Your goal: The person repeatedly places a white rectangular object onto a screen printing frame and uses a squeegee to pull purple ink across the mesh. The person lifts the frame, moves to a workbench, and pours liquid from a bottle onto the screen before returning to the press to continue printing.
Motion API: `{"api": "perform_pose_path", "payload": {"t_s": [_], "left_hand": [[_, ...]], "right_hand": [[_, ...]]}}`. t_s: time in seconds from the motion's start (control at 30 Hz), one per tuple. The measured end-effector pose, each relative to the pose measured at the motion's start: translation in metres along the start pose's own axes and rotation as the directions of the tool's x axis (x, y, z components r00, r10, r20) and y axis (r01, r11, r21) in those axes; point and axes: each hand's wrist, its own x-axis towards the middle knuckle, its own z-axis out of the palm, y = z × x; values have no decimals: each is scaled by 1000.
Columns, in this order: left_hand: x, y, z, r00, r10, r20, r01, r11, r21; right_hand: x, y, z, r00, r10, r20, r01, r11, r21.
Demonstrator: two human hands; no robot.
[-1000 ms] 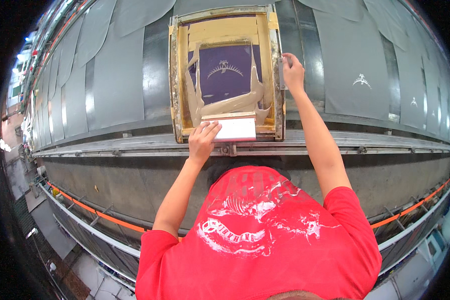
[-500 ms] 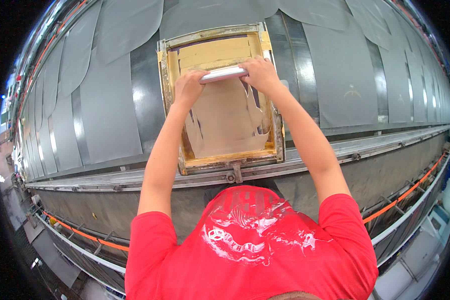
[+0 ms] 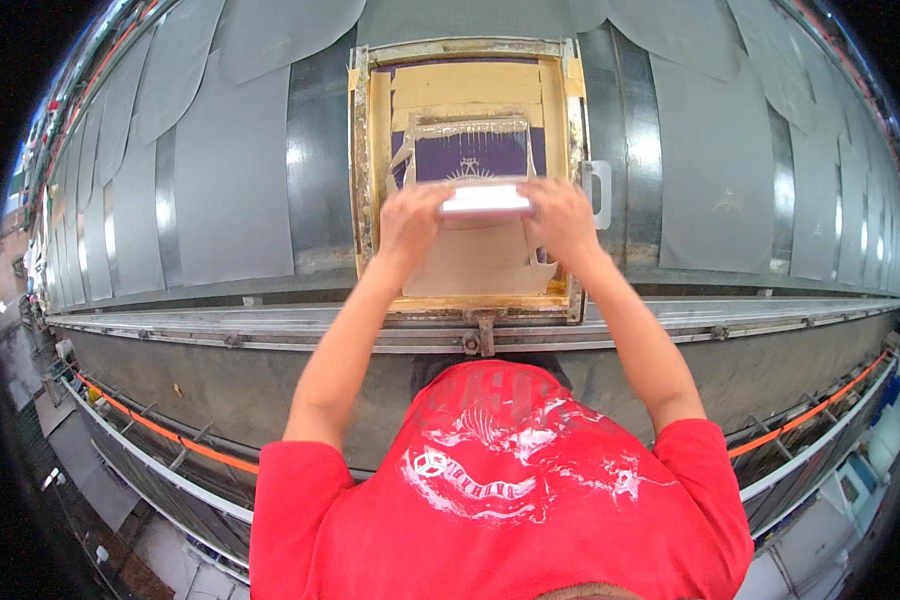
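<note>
A screen-printing frame (image 3: 362,160) with worn, ink-crusted edges lies flat in front of me. Across its middle is a squeegee with a pale, shiny handle (image 3: 486,200), a little blurred. My left hand (image 3: 412,222) is closed around its left end, and my right hand (image 3: 562,218) grips the right end. Beyond the squeegee, dark purple mesh (image 3: 450,160) shows a light printed design, bordered by a ridge of ink. On the near side, beige-grey ink (image 3: 470,265) covers the mesh. The squeegee's blade is hidden.
Grey sheet panels (image 3: 235,190) lie along the long table on both sides. A white handle (image 3: 600,195) sits beside the frame's right edge. Along the table's near edge runs a metal rail (image 3: 220,328), with a bracket (image 3: 485,335) at the frame. An orange cable (image 3: 170,435) runs lower down.
Both hands have drawn the squeegee toward me, from the upper part of the frame to its middle. Purple mesh and the design now show behind it. My view has shifted slightly.
</note>
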Motion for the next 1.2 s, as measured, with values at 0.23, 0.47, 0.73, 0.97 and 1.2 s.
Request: {"api": "perform_pose_path", "payload": {"t_s": [0.23, 0.47, 0.73, 0.97, 1.2], "left_hand": [[108, -38, 11, 997, -73, -8, 73, 997, -15], [4, 1, 19, 998, -52, 29, 51, 998, 28], [-71, 29, 11, 999, -27, -46, 25, 999, -42], [-89, 32, 22, 999, -2, -37, -1, 998, -66], [-110, 41, 16, 993, 4, -118, -7, 1000, -28]], "right_hand": [[95, 43, -2, 996, 51, -69, -49, 998, 24], [-17, 9, 19, 996, 84, -4, -83, 994, 76], [-45, 44, -5, 932, 363, 1, -321, 824, 468], [4, 125, 37, 749, 609, -261, -452, 758, 470], [14, 87, 4, 695, 602, -393, -430, 786, 445]]}}
